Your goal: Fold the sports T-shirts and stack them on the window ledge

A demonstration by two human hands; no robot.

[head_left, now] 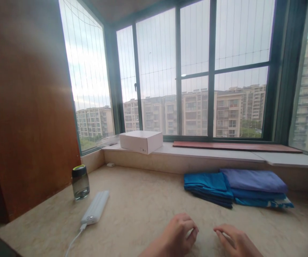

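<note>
My left hand (180, 232) is just above the beige stone surface at the bottom of the head view. Its fingers are curled, with the thumb tip drawn in close to the fingertips, and nothing shows between them. To its right is my right hand (234, 238), partly cut off by the lower edge. Thumb and forefinger come together at the tips there, with nothing visible in the pinch. A gap separates the hands. Beyond them lie a folded teal-blue cloth (207, 185) on darker cloth and a folded purple cloth (253, 180) on blue cloth (259, 198).
A white power bank (96, 207) with a cable (75, 241) lies to the left, near a dark-lidded water bottle (80, 182). A white box (141, 141) and a reddish board (234, 146) rest on the window ledge. A brown wooden panel (28, 107) borders the left side.
</note>
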